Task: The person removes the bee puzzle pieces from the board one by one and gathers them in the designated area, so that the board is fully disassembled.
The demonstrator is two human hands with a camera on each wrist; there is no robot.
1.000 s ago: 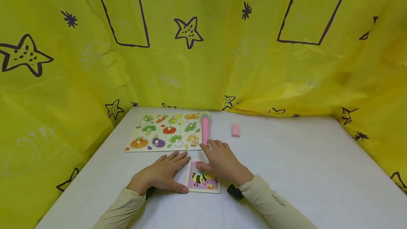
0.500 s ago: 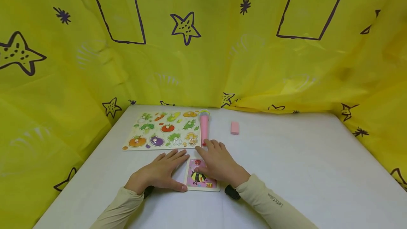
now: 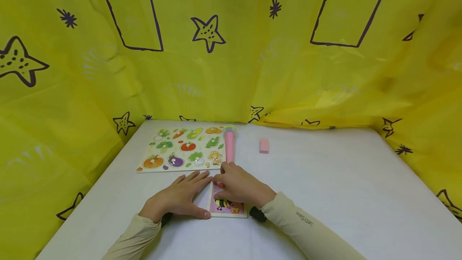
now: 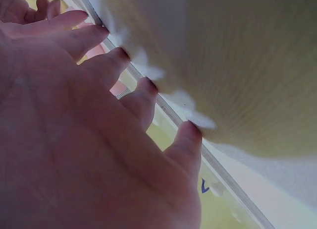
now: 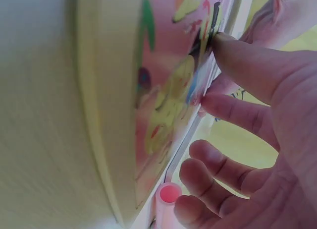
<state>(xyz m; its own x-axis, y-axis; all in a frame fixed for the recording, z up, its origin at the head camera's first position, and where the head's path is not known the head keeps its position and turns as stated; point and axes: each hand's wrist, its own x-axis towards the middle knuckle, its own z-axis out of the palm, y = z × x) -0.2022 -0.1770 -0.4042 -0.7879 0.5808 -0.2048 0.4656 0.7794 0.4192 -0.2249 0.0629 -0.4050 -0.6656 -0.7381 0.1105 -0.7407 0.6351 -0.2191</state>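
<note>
A small board with a bee picture in a pale frame lies on the white table, partly covered by my right hand. The right thumb and index finger touch its surface with a gap between them, while the other fingers curl loosely off it in the right wrist view. My left hand rests spread beside the board, its thumb at the lower left corner and its index fingertip near the upper left. In the left wrist view, all five fingertips of the left hand press along the tabletop.
Behind the hands lies a vegetable peg puzzle, with a pink toy microphone along its right side. A pink block sits farther right. A yellow curtain with starfish drawings encloses the table.
My right fingers have bent and drawn left over the top of the bee board. The left hand keeps its place, and the head view has shifted a little.
</note>
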